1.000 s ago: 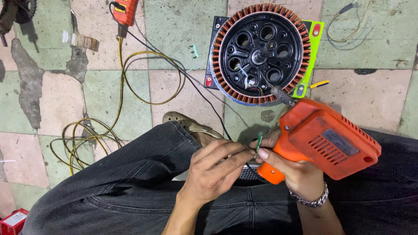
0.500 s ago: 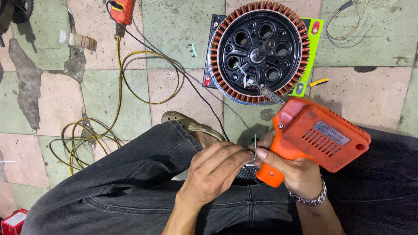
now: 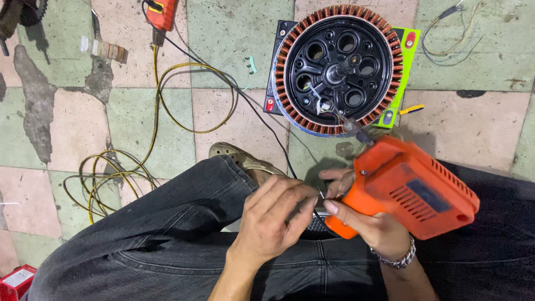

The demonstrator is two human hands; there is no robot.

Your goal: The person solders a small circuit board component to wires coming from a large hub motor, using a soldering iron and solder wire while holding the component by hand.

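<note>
My right hand [image 3: 365, 220] grips the handle of an orange soldering gun [image 3: 409, 187] over my lap, its tip pointing up toward the motor. My left hand [image 3: 273, 214] is closed beside it, fingertips pinching a small thin piece [image 3: 320, 194] against the right hand's fingers. What that piece is stays too small to tell. A round motor stator [image 3: 340, 68] with copper windings and a black hub lies on the tiled floor ahead, thin wires coming out of its lower edge.
Yellow and black cables [image 3: 120, 173] coil on the floor at left. An orange tool [image 3: 163, 12] lies at the top, a red box [image 3: 16, 281] at the bottom left. A green and black board [image 3: 402, 56] sits under the stator. Loose wires [image 3: 448, 30] lie top right.
The soldering gun has tilted and shifted slightly right and down. The small green piece seen upright between the fingers earlier is now hidden in the pinch of both hands.
</note>
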